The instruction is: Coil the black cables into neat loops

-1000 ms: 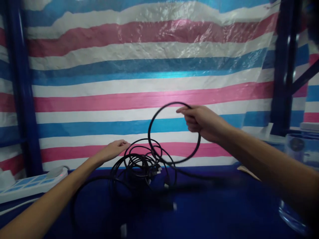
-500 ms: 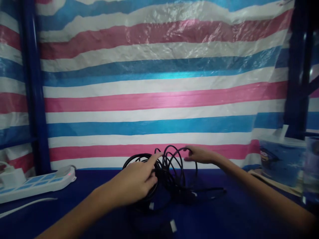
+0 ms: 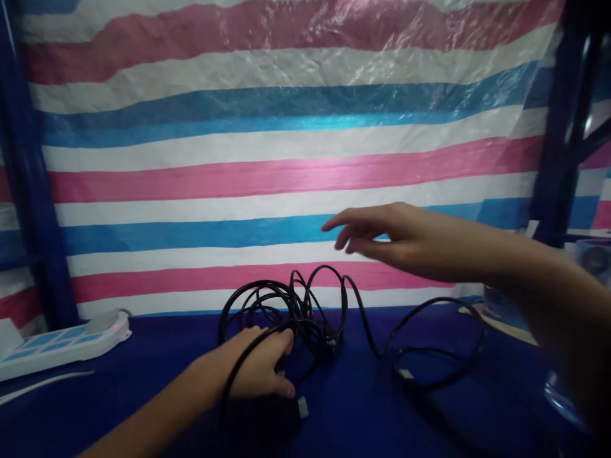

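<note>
A tangle of black cables (image 3: 286,299) stands in loops at the middle of the dark blue table. My left hand (image 3: 260,366) is low at its front, fingers and thumb curled round part of the black cable; one loop crosses over its back. By the thumb a pale connector end (image 3: 302,407) shows. Above and to the right of the coils my right hand (image 3: 410,238) is raised in the air, fingers loosely stretched, holding nothing. Beneath it a length of black cable (image 3: 458,300) runs out to the right in a wide loop, with a light connector (image 3: 405,374) beside it.
At the left lies a white power strip (image 3: 67,343) with blue sockets and a lit red light; a white cord (image 3: 42,385) is in front of it. A striped plastic sheet (image 3: 286,178) hangs behind, between blue posts (image 3: 28,159). Clear containers at the right are partly hidden by my right arm.
My right hand has let go of the cable and risen toward me. A stretch of cable now lies spread out to the right. My left hand is lower, at the front of the tangle.
</note>
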Motion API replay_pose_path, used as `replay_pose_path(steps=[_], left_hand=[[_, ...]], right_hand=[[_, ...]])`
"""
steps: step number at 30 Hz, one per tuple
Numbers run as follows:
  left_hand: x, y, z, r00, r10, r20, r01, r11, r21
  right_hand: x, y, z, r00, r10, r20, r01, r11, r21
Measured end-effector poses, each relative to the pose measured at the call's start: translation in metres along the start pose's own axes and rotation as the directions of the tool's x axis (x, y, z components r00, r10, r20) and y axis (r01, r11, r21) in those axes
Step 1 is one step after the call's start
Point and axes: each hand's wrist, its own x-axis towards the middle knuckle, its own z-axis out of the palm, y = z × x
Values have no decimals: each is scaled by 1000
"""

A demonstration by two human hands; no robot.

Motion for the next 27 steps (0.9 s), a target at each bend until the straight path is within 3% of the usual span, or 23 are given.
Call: replay_pose_path(steps=[3,6,8,11,14,17,19,22,24,27], left_hand=[[-4,9,-3,992,18,124,-21,1000,20],[-13,13,-26,973,87,212,-67,993,-99],[-21,14,-44,987,105,119,-68,957,-282],[-30,17,-63,990,43,-135,-111,825,-554],[-28,23,-70,929,-37,-369,-244,688,-683],[-19,32,-72,846,-161,-508,-346,558,-754],[-13,38,-74,804,-250,-540,-407,430,-806],[-9,46,-84,794,-294,-531,-490,205,-847],[-10,50,-92,786,-276,-553,-547,104,-830],[-17,53,-101,775,-263,-574,-583,52,-811]], right_hand=[[3,-27,13,991,-124,55,121,991,52],[7,-31,24,977,-160,139,161,987,6],[9,-29,28,968,-193,161,195,981,6],[12,-31,35,955,-285,80,276,956,102],[16,-42,44,944,-314,-98,326,934,149],[21,-50,59,959,-197,-202,230,960,157],[25,-50,71,981,-60,-183,107,959,262],[32,-46,88,997,54,-57,-16,849,528],[35,-45,93,997,1,73,-52,716,696],[34,-52,90,976,-131,174,-70,566,821]])
